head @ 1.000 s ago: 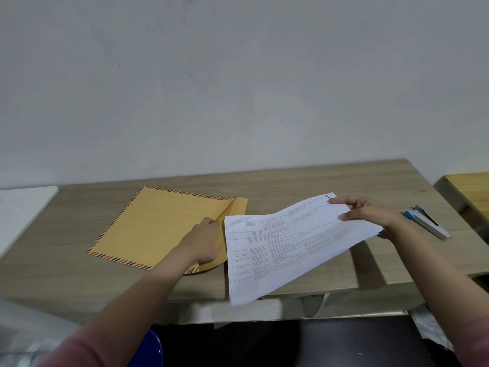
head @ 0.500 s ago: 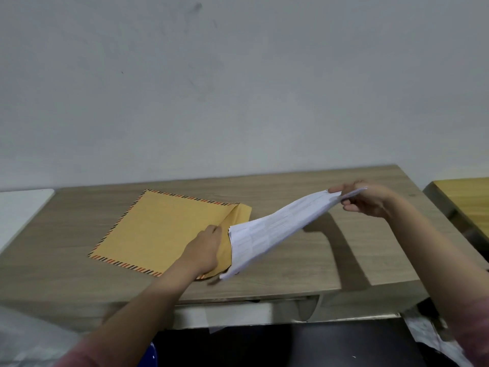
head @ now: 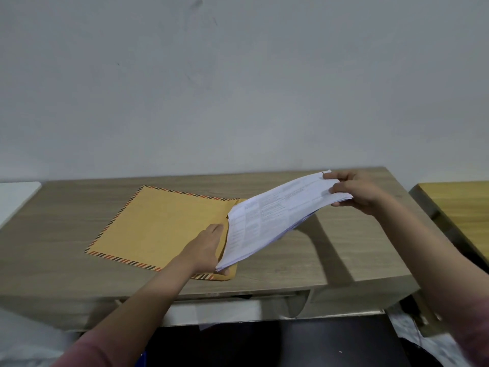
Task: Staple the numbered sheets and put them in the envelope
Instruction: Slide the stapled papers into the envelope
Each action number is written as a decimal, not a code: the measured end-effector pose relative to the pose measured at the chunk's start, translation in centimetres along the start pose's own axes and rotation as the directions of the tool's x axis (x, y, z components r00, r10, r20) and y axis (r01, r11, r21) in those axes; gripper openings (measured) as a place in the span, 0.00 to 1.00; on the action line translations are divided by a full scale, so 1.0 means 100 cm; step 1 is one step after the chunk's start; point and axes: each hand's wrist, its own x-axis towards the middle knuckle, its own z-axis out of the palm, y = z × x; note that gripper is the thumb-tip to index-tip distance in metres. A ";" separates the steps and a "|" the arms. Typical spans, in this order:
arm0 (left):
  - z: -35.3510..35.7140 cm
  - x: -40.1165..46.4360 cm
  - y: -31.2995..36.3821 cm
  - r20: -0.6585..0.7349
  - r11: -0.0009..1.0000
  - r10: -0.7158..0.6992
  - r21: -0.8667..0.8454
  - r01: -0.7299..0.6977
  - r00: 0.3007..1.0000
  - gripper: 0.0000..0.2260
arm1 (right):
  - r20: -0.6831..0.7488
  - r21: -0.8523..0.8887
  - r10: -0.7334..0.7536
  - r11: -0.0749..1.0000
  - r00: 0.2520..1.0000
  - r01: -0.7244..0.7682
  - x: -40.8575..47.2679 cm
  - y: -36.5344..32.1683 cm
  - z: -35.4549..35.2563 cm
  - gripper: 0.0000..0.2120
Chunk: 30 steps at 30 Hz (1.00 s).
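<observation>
Closest to me, my left hand [head: 209,247] is at the open end of the envelope [head: 164,223], near the front edge of the tabletop [head: 330,260]. Its fingers are curled round the lip of the mouth, thumb low by the near corner, holding it apart so there's a gap to aim for. The envelope lies flat, its striped border running along the near and far sides, the closed end pointing left.

Just right of that hand, the low end of the sheets [head: 270,221] is right at the mouth. I can't tell for sure whether that edge is already inside or only touching the lip; my hand covers part of it. The stack slopes up to the right, clear of the tabletop, casting a shadow beneath.

Farther out and to the right, my right hand [head: 357,192] pinches the high end of the sheets, thumb on top, fingers underneath, clamped on the far-right corner.

So where am I? The sheets move as one bundle, which suggests the stapling is done, though no staple shows from here, and no stapler is in sight either. What's under way is the insertion, and it's barely begun: nearly the whole length of paper is still outside. Left to do, as I judge it: lower the stack, slide it leftward fully in, then let go.
</observation>
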 end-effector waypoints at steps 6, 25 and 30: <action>-0.006 -0.005 0.003 0.092 0.999 0.000 -0.034 0.003 0.996 0.61 | -0.047 -0.025 -0.060 0.998 0.997 0.059 -0.005 0.004 0.001 0.20; -0.023 -0.008 0.037 0.036 0.978 0.006 -0.207 0.001 0.999 0.47 | 0.023 0.058 -0.177 0.983 0.984 0.175 -0.013 0.080 0.051 0.23; -0.020 -0.009 0.054 -0.028 0.984 -0.014 -0.178 0.009 1.000 0.38 | 0.008 0.006 -0.199 0.980 0.980 0.199 -0.010 0.099 0.079 0.24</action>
